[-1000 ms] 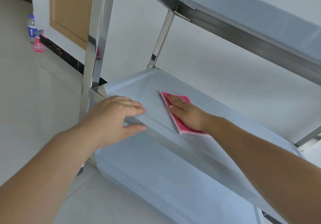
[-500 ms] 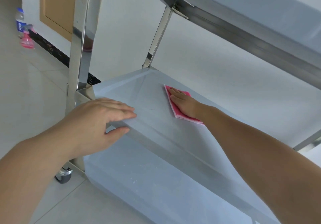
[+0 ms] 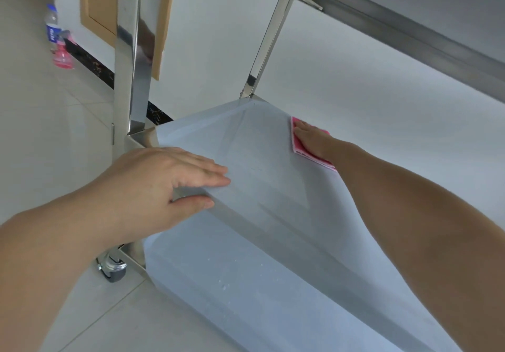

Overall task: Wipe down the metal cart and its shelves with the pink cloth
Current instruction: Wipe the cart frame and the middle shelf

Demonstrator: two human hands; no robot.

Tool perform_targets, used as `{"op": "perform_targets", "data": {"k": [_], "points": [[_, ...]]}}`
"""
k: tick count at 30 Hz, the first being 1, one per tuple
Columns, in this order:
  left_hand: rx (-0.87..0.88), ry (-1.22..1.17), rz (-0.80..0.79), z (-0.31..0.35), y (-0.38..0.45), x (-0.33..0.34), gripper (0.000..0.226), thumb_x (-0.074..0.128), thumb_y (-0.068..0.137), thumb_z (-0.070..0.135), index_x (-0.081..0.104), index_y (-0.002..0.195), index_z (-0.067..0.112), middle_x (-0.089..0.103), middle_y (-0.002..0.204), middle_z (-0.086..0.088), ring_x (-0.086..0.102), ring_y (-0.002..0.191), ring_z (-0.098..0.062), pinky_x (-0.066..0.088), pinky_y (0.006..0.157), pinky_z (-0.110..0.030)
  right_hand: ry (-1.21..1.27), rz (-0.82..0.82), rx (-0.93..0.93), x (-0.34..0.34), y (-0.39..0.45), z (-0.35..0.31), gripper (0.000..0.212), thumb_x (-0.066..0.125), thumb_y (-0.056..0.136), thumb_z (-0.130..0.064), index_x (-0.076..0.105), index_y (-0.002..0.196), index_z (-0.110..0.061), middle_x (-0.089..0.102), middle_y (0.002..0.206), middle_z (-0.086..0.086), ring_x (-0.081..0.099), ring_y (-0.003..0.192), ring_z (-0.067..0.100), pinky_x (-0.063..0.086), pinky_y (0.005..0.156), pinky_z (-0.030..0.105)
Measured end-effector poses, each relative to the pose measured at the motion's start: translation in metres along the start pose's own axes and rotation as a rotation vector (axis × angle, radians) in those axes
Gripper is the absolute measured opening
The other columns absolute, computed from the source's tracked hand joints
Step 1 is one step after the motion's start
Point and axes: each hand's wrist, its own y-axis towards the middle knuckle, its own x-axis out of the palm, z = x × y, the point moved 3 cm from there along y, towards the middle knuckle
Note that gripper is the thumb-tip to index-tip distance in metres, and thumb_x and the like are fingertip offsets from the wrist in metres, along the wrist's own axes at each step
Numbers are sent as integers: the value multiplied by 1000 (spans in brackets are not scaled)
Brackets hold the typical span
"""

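A pale tiled floor (image 3: 54,144) runs to a white wall, where a water bottle (image 3: 51,28) and a pink spray bottle (image 3: 63,56) stand near the dark skirting. The metal cart (image 3: 131,78) fills the view, its middle shelf (image 3: 246,160) wrapped in a bluish film. The right hand (image 3: 311,140) lies flat, fingers straight, pressing the pink cloth (image 3: 296,144) onto the far side of that shelf, close to the back edge. The left hand (image 3: 164,185) steadies the cart, fingers extended along the shelf's near rim with the thumb tucked under it (a light brace, not a tight grip). The step in hand appears to be wiping the middle shelf. The next move likely calls for drawing the cloth along the back edge with even pressure, then covering the nearer strip; the bottom shelf (image 3: 232,283), dotted with specks, looks still to be done.
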Motion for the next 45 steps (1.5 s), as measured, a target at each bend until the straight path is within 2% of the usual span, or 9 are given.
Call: {"op": "perform_targets", "data": {"k": [5,9,13,19,24,30,35,41,45], "points": [[4,7,-16,0,2,1,38,56,74,43,66,110,40,57,119,29,48,116,9,40,100,-24,5,3,56,-3,11,-4,47,17,104,-17,19,148,-2,13,158,13,15,144,26,8,115,34],[-2,3,-21,2,1,2,35,59,77,41,66,111,37,55,120,28,45,115,12,35,102,-19,-26,0,1,-2,8,-13,46,19,104,-16,18,147,0,11,158,14,10,145,25,2,110,24],[5,24,-23,3,0,3,34,70,83,27,64,116,32,55,126,20,47,121,1,33,107,-26,-50,14,-104,-3,2,-35,48,23,103,-18,16,148,-1,10,158,14,10,145,26,6,118,33],[30,80,1,4,-5,7,34,63,86,31,63,119,27,58,128,12,48,124,-7,21,109,-23,-34,5,-195,-2,-25,-70,49,19,104,-22,13,149,-5,4,158,12,4,146,24,1,117,32],[-46,146,111,4,-9,3,50,77,73,35,65,117,16,66,117,2,57,114,-18,28,101,-22,105,-2,-187,-7,-59,-104,51,18,104,-29,13,150,-10,5,159,6,3,147,21,7,119,39],[-172,123,174,1,-12,1,63,75,67,49,60,121,20,63,117,4,53,113,-22,41,90,-32,334,36,-222,-13,-107,-151,50,27,103,-31,17,150,-18,11,159,-1,5,146,13,6,119,39],[-175,91,225,-1,-14,4,56,78,68,41,61,116,18,64,113,3,54,107,-24,43,89,-34,215,-40,-195,-14,-135,-179,52,18,103,-34,6,151,-19,0,160,0,-3,146,17,2,118,40],[-52,36,188,-4,-16,-2,47,75,72,39,63,112,18,63,113,5,54,106,-19,42,93,-32,338,-70,-134,-31,-152,-179,50,22,104,-30,10,151,-18,0,159,-3,-2,145,8,-6,108,15],[-68,58,254,-22,-28,-12,35,74,77,22,66,110,13,64,114,1,56,108,-25,47,91,-37,251,-82,-173,-30,-153,-187,50,23,104,-28,11,151,-16,3,159,-2,-1,145,7,-7,104,10]]}}
